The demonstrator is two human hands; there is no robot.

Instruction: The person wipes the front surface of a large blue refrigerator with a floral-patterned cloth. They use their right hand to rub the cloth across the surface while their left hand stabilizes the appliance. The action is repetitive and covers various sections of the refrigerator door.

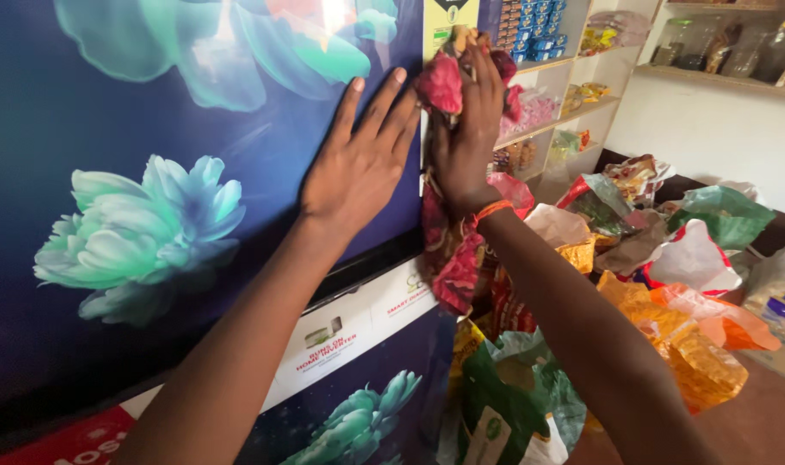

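Red and pink cloth (445, 84) pressed against the edge of a dark blue fridge door (108, 112).

The right hand (465, 129) has its fingers closed around the bunched cloth and holds it against the right edge of the door, near the top; the rest of the cloth hangs down along that edge past the wrist, which wears an orange band (493, 209). The left hand (358, 168) lies flat on the door just left of the cloth, fingers spread open and holding nothing. The door carries printed pale turquoise flowers (138, 237), one to the left of the left forearm. To the right of the door, plastic bags (668, 250) in orange, green and white lie heaped, and behind them shelves (573, 65) hold packets and jars.
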